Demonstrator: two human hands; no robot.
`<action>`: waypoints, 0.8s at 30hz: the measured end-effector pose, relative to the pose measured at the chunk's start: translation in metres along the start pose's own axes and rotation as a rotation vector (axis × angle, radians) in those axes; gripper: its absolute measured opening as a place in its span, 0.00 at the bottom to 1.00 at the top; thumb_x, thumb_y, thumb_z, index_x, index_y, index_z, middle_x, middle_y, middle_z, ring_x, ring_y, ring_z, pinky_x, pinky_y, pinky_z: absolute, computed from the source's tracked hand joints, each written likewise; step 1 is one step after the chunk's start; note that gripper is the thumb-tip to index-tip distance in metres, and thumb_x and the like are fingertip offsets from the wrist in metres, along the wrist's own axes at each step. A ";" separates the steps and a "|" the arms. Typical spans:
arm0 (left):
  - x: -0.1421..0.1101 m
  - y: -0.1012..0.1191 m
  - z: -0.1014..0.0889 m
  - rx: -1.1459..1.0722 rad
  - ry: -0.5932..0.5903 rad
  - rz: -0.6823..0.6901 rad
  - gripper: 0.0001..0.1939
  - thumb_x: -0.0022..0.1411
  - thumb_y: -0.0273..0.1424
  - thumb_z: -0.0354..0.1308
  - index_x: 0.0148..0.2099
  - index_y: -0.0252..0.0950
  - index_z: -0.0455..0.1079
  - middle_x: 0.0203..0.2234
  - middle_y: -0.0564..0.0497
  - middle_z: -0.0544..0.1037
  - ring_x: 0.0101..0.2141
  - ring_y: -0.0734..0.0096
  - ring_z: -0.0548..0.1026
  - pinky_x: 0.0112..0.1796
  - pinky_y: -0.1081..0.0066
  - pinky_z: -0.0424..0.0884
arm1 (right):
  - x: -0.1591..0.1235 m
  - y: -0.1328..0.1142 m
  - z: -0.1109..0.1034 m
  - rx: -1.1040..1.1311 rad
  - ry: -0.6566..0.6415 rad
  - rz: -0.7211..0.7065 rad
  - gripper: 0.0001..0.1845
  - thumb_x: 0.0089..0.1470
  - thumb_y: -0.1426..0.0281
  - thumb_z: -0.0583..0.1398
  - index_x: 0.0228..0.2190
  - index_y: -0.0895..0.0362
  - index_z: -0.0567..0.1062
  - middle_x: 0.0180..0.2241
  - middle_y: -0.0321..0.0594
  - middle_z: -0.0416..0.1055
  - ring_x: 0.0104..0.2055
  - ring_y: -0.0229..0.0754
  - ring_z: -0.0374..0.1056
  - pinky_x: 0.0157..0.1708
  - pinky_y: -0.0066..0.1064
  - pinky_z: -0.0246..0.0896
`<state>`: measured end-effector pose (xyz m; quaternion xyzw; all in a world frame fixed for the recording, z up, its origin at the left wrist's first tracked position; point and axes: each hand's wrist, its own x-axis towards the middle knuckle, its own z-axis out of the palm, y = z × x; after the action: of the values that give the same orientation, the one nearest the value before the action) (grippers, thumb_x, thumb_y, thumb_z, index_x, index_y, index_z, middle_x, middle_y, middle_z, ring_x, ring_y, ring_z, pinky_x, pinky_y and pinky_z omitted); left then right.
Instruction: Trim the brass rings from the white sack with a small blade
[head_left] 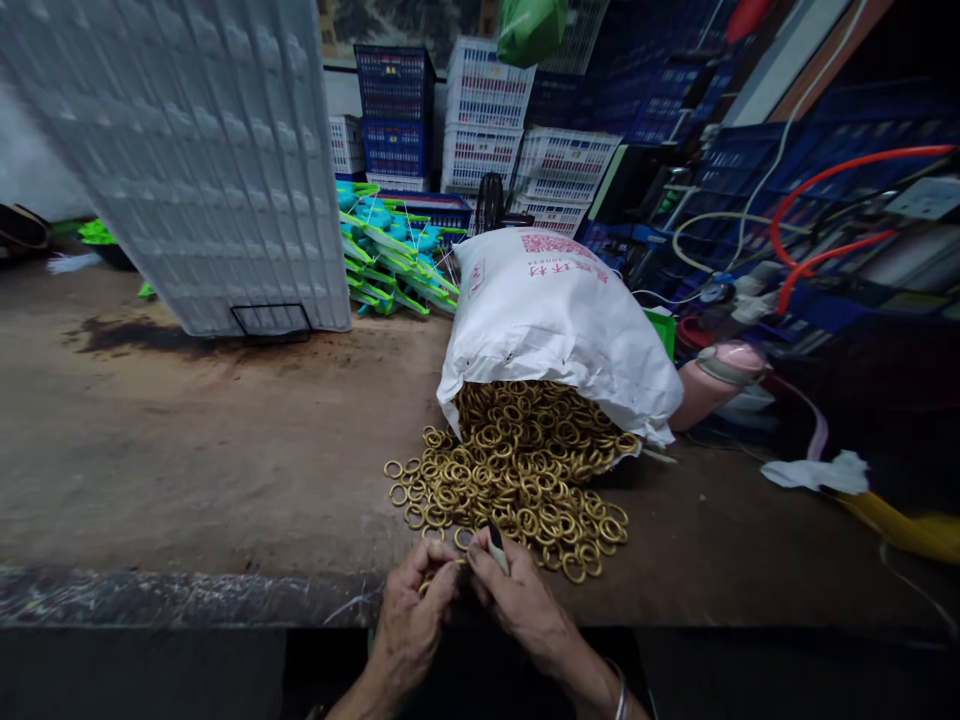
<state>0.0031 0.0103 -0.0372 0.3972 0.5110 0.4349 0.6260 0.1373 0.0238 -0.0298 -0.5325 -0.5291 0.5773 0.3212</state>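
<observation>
Close together at the table's front edge, both hands are closed in pinches. My left hand point(411, 605) grips a brass-coloured ring point(426, 584) between thumb and fingers. In my right hand point(525, 600) is a small tool with a dark tip and pale body point(497, 547); its exact kind is unclear. The right fingertips meet the left ones, partly hiding what lies between them. Just beyond the hands spreads a heap of brass-coloured rings point(517, 490), spilling from the mouth of a white woven sack point(555, 320) with red print, lying on its side.
The wooden table point(225, 450) has a worn front edge. A tall translucent ribbed panel point(225, 170) stands at the left, with green and blue plastic parts point(397, 250) behind it. A pink bottle point(716, 380) is right of the sack. Stacked crates point(487, 110) line the back.
</observation>
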 end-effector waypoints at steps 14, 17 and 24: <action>-0.003 0.002 -0.003 -0.163 -0.216 -0.182 0.15 0.55 0.44 0.53 0.31 0.37 0.59 0.17 0.60 0.63 0.13 0.86 0.55 0.13 0.82 0.49 | 0.003 -0.004 0.003 -0.105 0.071 -0.080 0.16 0.52 0.56 0.51 0.23 0.56 0.61 0.20 0.29 0.54 0.23 0.32 0.50 0.23 0.24 0.49; -0.004 -0.001 -0.004 -0.196 -0.238 -0.187 0.14 0.57 0.43 0.52 0.31 0.37 0.58 0.17 0.60 0.62 0.13 0.86 0.55 0.13 0.82 0.48 | 0.002 -0.004 0.005 -0.094 0.056 -0.089 0.15 0.53 0.58 0.51 0.24 0.56 0.61 0.20 0.29 0.55 0.23 0.33 0.51 0.23 0.24 0.50; -0.005 -0.009 -0.006 -0.269 -0.188 -0.203 0.14 0.55 0.42 0.55 0.31 0.37 0.59 0.16 0.60 0.63 0.13 0.86 0.55 0.14 0.82 0.47 | 0.002 0.002 0.002 -0.260 0.102 -0.151 0.13 0.55 0.63 0.47 0.24 0.55 0.63 0.19 0.30 0.58 0.22 0.34 0.55 0.24 0.24 0.51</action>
<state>-0.0019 0.0033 -0.0452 0.2953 0.4251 0.3950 0.7590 0.1355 0.0244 -0.0327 -0.5570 -0.6209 0.4505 0.3183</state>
